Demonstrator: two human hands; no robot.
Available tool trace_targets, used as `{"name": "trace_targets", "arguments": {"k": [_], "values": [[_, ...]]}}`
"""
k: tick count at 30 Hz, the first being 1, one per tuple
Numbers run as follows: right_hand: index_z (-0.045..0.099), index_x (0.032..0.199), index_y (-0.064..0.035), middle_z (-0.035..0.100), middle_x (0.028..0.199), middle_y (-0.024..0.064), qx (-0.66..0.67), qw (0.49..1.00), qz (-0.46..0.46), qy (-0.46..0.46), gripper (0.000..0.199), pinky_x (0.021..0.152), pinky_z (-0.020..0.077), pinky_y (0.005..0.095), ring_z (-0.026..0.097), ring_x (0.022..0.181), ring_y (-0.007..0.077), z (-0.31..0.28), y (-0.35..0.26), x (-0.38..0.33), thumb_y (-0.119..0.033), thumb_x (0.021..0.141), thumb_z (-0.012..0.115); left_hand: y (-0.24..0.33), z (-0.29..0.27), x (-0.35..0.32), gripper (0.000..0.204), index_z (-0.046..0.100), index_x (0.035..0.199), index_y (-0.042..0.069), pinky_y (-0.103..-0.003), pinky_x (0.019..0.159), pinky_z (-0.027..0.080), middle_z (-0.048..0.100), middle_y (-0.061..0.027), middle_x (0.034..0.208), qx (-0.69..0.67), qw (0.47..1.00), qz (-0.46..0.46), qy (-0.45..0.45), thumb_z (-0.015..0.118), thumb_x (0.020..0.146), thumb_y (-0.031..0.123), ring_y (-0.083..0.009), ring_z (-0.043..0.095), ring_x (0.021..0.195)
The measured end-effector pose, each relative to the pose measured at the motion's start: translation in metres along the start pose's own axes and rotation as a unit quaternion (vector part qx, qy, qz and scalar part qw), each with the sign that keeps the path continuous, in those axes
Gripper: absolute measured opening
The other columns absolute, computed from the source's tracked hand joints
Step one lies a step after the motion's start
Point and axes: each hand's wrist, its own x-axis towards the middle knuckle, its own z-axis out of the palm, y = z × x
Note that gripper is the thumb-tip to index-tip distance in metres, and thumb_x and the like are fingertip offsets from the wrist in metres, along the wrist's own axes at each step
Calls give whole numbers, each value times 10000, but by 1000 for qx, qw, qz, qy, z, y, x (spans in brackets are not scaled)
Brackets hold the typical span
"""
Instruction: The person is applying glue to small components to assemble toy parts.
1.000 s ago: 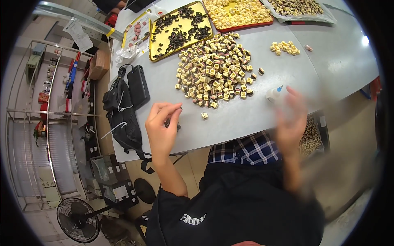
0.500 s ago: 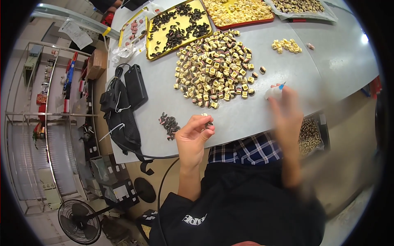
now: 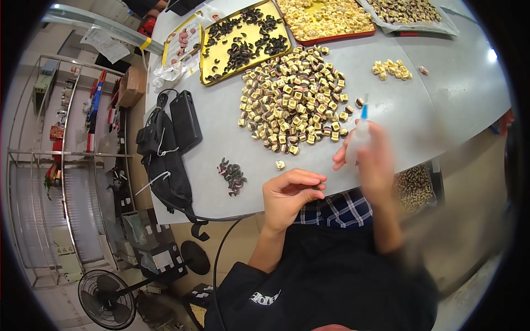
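My left hand (image 3: pixel 292 196) is closed over the table's near edge, thumb and fingertips pinching a small dark curved piece (image 3: pixel 316 188), mostly covered by the fingers. Blurred by motion, my right hand (image 3: pixel 378 163) wraps round a translucent white squeeze bottle (image 3: pixel 361 137) with a blue needle tip (image 3: pixel 364 112) pointing away from me. Just beyond the left hand lies a single small cream piece (image 3: pixel 280 164). Left of it sits a little heap of dark curved pieces (image 3: pixel 233 179). Farther off spreads a big pile of small cream-and-dark square-faced pieces (image 3: pixel 292 102).
Along the far side stand a yellow tray of dark pieces (image 3: pixel 221 45), a red-rimmed tray of cream pieces (image 3: pixel 337 36) and a bagged tray (image 3: pixel 403 10). A black power bank (image 3: pixel 185 121) and mesh pouch (image 3: pixel 168 182) lie left. A bin of pieces (image 3: pixel 411 190) stands below the table edge.
My left hand has moved right and nearer me, uncovering the lone cream piece. The right hand has come closer to it, and the bottle's needle tip has swung to point away from me.
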Motion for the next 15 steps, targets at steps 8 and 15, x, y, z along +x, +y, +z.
{"name": "trace_targets", "arguments": {"k": [8, 15], "values": [[417, 1001, -17, 549, 933, 124, 53, 996, 50, -57, 343, 619, 464, 279, 563, 733, 179, -16, 4, 3, -261, 825, 581, -9, -5, -2, 226, 586, 823, -26, -303, 685, 541, 580, -164, 926, -22, 999, 33, 3, 675, 649, -140, -214, 616, 778], [420, 954, -41, 534, 819, 81, 177, 981, 81, 30, 315, 634, 423, 246, 500, 754, 134, -13, 5, 2, -296, 837, 563, -14, -8, 1, 244, 596, 851, -29, -312, 704, 545, 575, -144, 885, 1, 997, 80, 6, 692, 645, -118, -225, 612, 819]]}}
